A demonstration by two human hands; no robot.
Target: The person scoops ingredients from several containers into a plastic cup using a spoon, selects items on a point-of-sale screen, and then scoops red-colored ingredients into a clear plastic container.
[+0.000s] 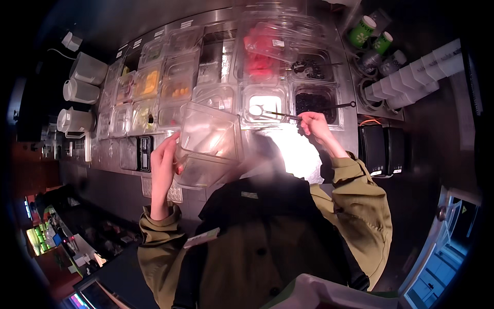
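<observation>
My left hand [165, 156] grips the side of a clear plastic food container [210, 135], which is tilted over the counter's front edge. My right hand [314, 125] holds the dark handle of a ladle [283, 114]. The ladle's round bowl [256, 110] is over a clear square tub [247, 119] with brightly lit white contents. Right of that tub stands a tub of dark food [312, 104], with another dark handle [343, 105] across it. What the tilted container holds, if anything, cannot be made out through the glare.
Rows of clear tubs fill the steel counter; one holds yellow pieces [151, 82], another red contents [260, 58]. A digital scale [145, 153] sits at the front left. White pitchers [81, 90] stand on the left. Stacked cups [417, 75] and black devices [371, 148] are on the right.
</observation>
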